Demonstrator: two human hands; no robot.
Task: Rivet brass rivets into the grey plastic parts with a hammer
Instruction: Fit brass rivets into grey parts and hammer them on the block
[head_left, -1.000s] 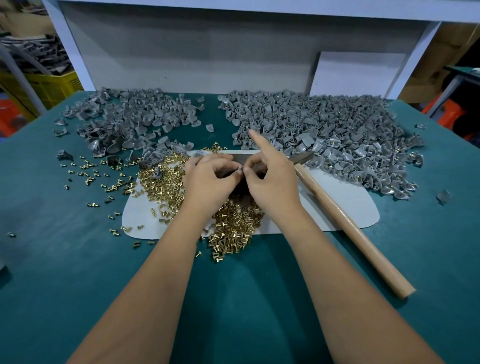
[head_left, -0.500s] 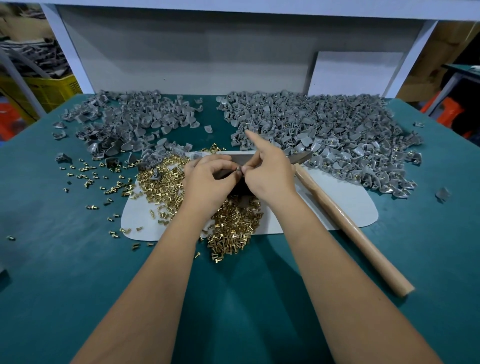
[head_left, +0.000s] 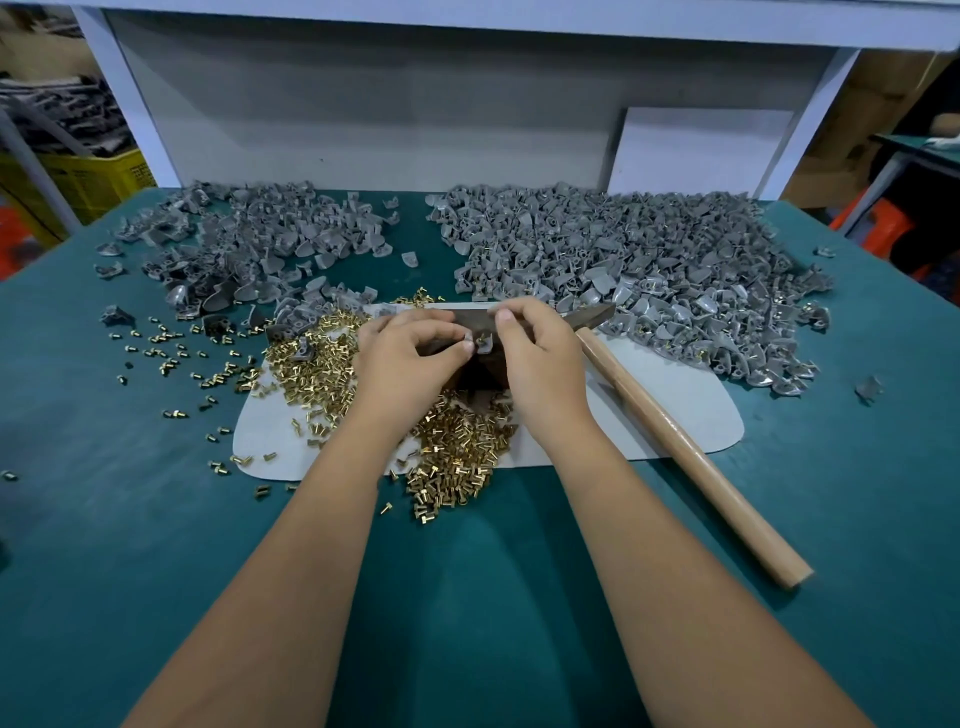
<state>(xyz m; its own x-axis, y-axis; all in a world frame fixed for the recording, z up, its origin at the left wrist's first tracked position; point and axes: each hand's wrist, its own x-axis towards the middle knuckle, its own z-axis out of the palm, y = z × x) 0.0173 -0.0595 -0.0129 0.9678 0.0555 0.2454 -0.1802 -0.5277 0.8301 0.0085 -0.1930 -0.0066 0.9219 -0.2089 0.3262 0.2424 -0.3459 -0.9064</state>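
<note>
Both hands, left hand (head_left: 410, 358) and right hand (head_left: 540, 358), pinch a grey part (head_left: 482, 345) with its rivet (head_left: 479, 340) over the dark block (head_left: 475, 374); the hammer (head_left: 675, 441) lies at four o'clock (untouched). A tilted rivet could bend when struck.

Shiny brass rivets (head_left: 457, 452) glint just below the pinching hands. Matt grey plastic parts (head_left: 623, 270) lie beyond the grip. The hammer (head_left: 685, 457) to its right has a smooth pale wooden handle. A matt teal tabletop (head_left: 156, 545) lies underneath.
</note>
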